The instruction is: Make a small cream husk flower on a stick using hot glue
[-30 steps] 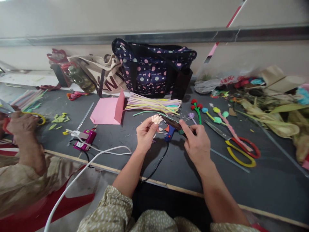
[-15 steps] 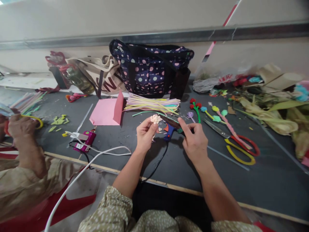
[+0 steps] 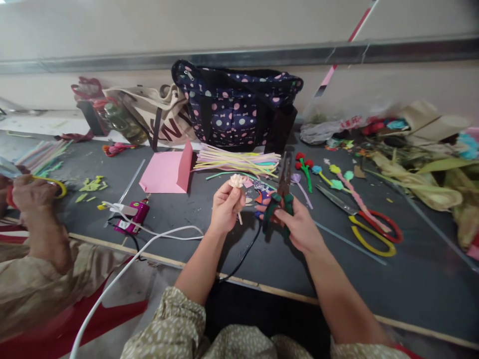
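Between the thumb and fingers of my left hand (image 3: 225, 207) is a small cream flower (image 3: 237, 181), its pale stem poking out below. My right hand (image 3: 301, 224) is closed on the dark green handles of a pair of pliers (image 3: 285, 187), whose jaws point away from me, apart from the flower. Behind the pliers lies a blue glue gun (image 3: 259, 213), partly hidden, with a black cord running toward me. A bundle of pastel pipe cleaners (image 3: 235, 160) lies just beyond my hands.
Red-and-yellow scissors (image 3: 370, 229) and fuzzy flowers (image 3: 305, 169) lie at right, near dry husks (image 3: 422, 184). Pink paper (image 3: 164, 172) and a purple power strip (image 3: 132, 218) are at left. A navy bag (image 3: 235, 109) stands behind. Another person's hand (image 3: 33, 199) holds scissors at far left.
The pliers have swung from pointing at the flower to pointing away from me, and my right hand has turned around their handles. The flower has shifted slightly left in my left hand.
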Demonstrator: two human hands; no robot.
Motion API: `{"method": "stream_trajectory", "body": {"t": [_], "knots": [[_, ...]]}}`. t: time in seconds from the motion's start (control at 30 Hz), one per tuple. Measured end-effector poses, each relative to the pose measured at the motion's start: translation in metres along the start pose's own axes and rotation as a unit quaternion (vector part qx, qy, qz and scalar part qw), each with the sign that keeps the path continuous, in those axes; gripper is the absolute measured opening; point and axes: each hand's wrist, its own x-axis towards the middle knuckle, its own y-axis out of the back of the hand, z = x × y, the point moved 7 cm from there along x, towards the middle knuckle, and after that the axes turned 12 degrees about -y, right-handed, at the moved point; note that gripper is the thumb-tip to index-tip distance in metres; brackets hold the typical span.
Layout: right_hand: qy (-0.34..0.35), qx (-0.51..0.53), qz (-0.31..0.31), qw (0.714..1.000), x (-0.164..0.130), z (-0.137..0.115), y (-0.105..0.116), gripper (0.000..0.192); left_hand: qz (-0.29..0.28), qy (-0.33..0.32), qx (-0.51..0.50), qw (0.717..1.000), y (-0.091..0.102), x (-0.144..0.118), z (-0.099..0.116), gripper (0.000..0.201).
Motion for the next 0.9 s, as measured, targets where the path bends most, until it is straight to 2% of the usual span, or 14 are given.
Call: {"method": "stream_trajectory", "body": {"t": [0.07, 0.13, 0.2, 0.27, 0.37, 0.5, 0.7, 0.8, 0.9], "knots": [[-0.080, 0.110, -0.102, 0.985, -0.005, 0.004, -0.017, 0.038, -0.004, 0.007, -0.012, 1.000, -0.002, 0.001, 0.000, 0.038], [-0.122, 0.181, -0.173, 0.960, -0.011, 0.005, -0.030, 0.047, -0.004, 0.003, -0.026, 1.000, -0.003, 0.003, 0.001, 0.042], [-0.142, 0.235, -0.212, 0.938, -0.014, 0.008, -0.038, 0.049, 0.006, -0.002, -0.036, 0.999, -0.003, 0.005, 0.001, 0.048], [-0.153, 0.274, -0.223, 0.923, -0.014, 0.012, -0.041, 0.046, 0.029, -0.007, -0.039, 0.999, 0.001, 0.007, 0.001, 0.053], [-0.156, 0.293, -0.210, 0.919, -0.011, 0.017, -0.041, 0.043, 0.063, -0.023, -0.029, 0.997, 0.007, 0.009, 0.003, 0.050], [-0.154, 0.283, -0.174, 0.931, -0.010, 0.017, -0.036, 0.040, 0.083, -0.041, 0.001, 0.996, 0.011, 0.010, 0.006, 0.046], [-0.133, 0.253, -0.075, 0.955, -0.007, 0.016, -0.027, 0.055, 0.104, -0.042, 0.000, 0.994, 0.013, 0.011, 0.005, 0.044], [-0.117, 0.223, -0.046, 0.967, -0.007, 0.013, -0.025, 0.062, 0.103, -0.034, -0.004, 0.994, 0.013, 0.011, 0.003, 0.047], [-0.100, 0.197, -0.026, 0.975, -0.007, 0.010, -0.022, 0.061, 0.100, -0.045, 0.000, 0.994, 0.011, 0.010, 0.004, 0.047]]}}
